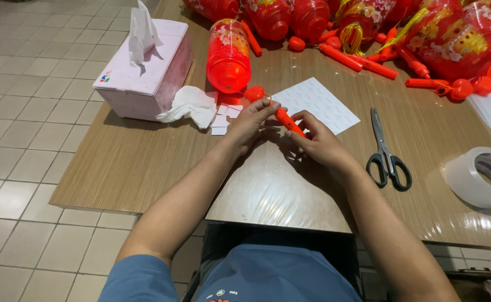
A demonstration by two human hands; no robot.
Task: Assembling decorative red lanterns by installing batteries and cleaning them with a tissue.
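- Both hands are brought together over the wooden surface [144,162]: the left hand [251,124] is closed around the upper end of an orange plastic handle stick [286,120], and the right hand [319,142] is pinched on its lower end.
- The stick is held just above the surface, tilted, with its round red cap [255,93] pointing toward a red cylindrical lantern [228,55] lying on its side just beyond.
- A white sheet of stickers [318,103] lies under and behind the hands; small white paper scraps [223,120] and a crumpled tissue [191,105] rest beside the left hand, near a pink tissue box [144,72].
- Black-handled scissors [387,151] lie to the right, well apart from the hands, and a roll of clear tape [483,176] sits near the edge.
- A slip is judged possible: the stick is thin and smooth, and a twist between the two grips could make it pop loose or crack.
- The scraps could be swept off the surface by the left wrist.
- The pile of lanterns and spare sticks [368,64] at the far side could be nudged if the hands are pushed forward.
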